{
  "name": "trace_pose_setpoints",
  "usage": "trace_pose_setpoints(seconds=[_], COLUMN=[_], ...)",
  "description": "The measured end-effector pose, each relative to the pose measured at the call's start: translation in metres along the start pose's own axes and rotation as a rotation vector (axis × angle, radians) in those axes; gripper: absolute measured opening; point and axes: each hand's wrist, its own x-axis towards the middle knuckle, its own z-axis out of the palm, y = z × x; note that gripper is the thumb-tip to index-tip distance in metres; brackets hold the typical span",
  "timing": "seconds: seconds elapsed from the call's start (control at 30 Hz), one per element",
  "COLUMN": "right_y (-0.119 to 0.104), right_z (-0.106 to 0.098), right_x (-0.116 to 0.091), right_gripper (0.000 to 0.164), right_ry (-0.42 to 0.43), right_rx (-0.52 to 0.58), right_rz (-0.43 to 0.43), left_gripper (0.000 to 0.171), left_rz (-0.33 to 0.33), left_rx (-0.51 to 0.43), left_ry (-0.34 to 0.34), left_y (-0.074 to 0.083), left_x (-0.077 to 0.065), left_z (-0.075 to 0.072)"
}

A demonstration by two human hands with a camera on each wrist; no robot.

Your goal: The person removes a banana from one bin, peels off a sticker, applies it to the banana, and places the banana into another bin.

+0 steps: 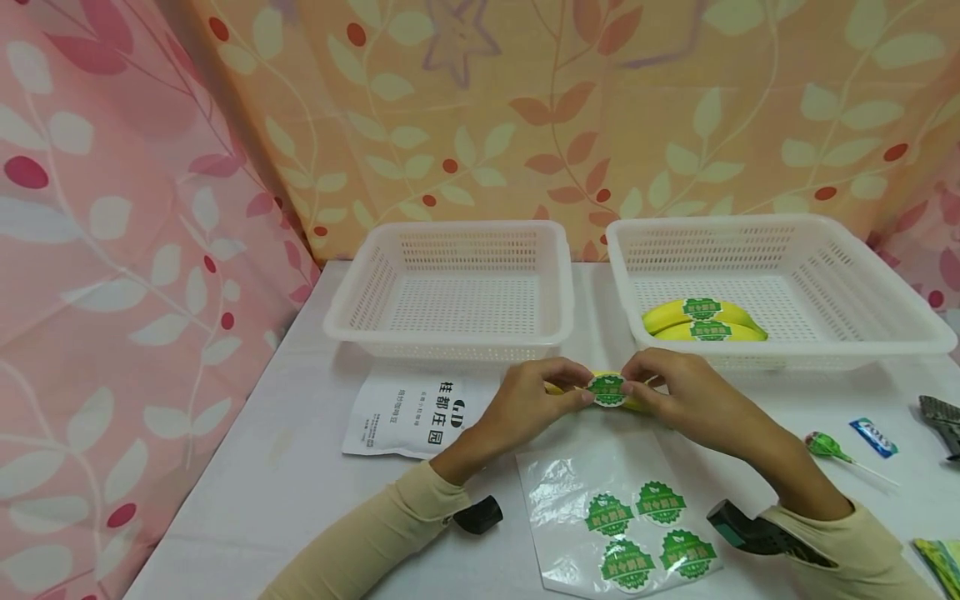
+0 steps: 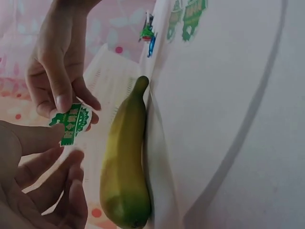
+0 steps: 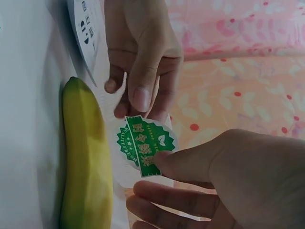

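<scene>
A green and white scalloped sticker (image 1: 608, 390) is stretched between both hands, facing up. My left hand (image 1: 525, 402) pinches its left edge with thumb and fingertips. At the opposite edge, my right hand (image 1: 693, 396) pinches it in the same way. Beneath the sticker lies a yellow banana (image 2: 125, 162) with greenish ends, mostly covered by the hands in the head view. In both wrist views the sticker is held apart from the banana, and no sticker shows on the banana's visible side.
Two stickered bananas (image 1: 705, 321) lie in the right white basket (image 1: 780, 348); another white basket (image 1: 450, 339) stands left. A white pouch (image 1: 416, 412) and a sticker sheet (image 1: 562, 500) lie nearer. At right are a lollipop (image 1: 825, 446), a blue packet (image 1: 873, 437) and a black object (image 1: 941, 417).
</scene>
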Motion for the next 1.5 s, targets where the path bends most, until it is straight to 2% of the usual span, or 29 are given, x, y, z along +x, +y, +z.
trace_pose_setpoints(seconds=[0.17,0.27,0.5,0.77,0.93,1.13,1.5], right_y=[0.001,0.002,0.006,0.01,0.014,0.017,0.018], right_z=[0.004,0.007,0.012,0.018,0.022,0.025,0.028], right_x=[0.002,0.004,0.007,0.009,0.011,0.012,0.013], right_gripper=[0.011,0.014,0.014,0.017,0.018,0.016,0.015], right_ry=[0.013,0.02,0.028,-0.025,-0.048,-0.053,-0.067], right_rx=[-0.023,-0.03,-0.017,0.096,0.124,0.12,0.118], right_rz=[0.02,0.007,-0.016,0.061,0.095,0.103,0.084], left_gripper=[0.058,0.065,0.058,0.064,0.064,0.06,0.05], left_rz=[0.012,-0.011,-0.04,-0.1,-0.094,-0.084,-0.039], left_rx=[0.232,0.29,0.313,0.367,0.358,0.318,0.375], left_ry=[-0.066,-0.109,-0.139,-0.213,-0.239,-0.208,-0.134], left_y=[-0.004,-0.006,-0.013,-0.007,-0.007,-0.007,-0.011], left_x=[0.001,0.001,0.002,0.001,0.003,0.004,0.005], left_z=[-0.002,-0.003,-0.007,-0.017,-0.015,-0.009,-0.001])
